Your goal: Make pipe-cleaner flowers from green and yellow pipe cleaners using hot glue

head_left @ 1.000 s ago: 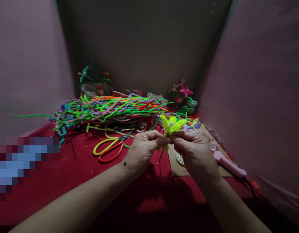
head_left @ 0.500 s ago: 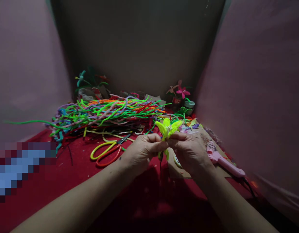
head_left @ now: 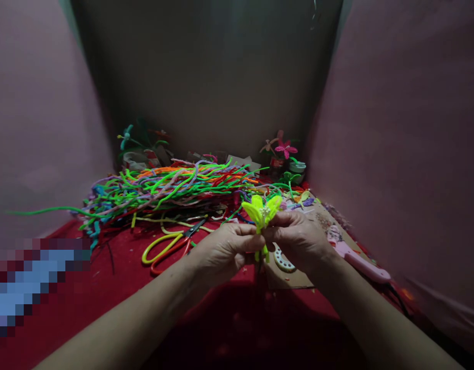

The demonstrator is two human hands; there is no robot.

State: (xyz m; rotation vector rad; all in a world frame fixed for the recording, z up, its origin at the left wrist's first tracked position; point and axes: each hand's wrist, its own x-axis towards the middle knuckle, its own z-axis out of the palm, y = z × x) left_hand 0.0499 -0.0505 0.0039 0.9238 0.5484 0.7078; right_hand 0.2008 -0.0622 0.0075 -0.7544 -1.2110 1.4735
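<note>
A bright yellow pipe-cleaner flower (head_left: pixel 261 209) stands upright between my two hands, with pale stamens at its centre. My left hand (head_left: pixel 233 243) pinches its base from the left, thumb and fingers pressed together. From the right, my right hand (head_left: pixel 296 236) grips the same flower just below the petals. Short yellow ends hang under the fingers; part of the base is hidden by them. Scissors (head_left: pixel 186 238) with one yellow and one red handle lie left of my left hand, their lower handle partly behind my forearm.
A big heap of coloured pipe cleaners (head_left: pixel 175 185) lies behind the scissors. A pink glue gun (head_left: pixel 360 261) rests at the right on a cardboard sheet (head_left: pixel 288 278), near a white disc with holes (head_left: pixel 283 259). Finished pink flowers (head_left: pixel 286 148) stand at the back, between pink side walls.
The flower and both hands have shifted slightly left and down in the view. Its petals stand more upright, and more of the white disc shows. Both hands keep their grip.
</note>
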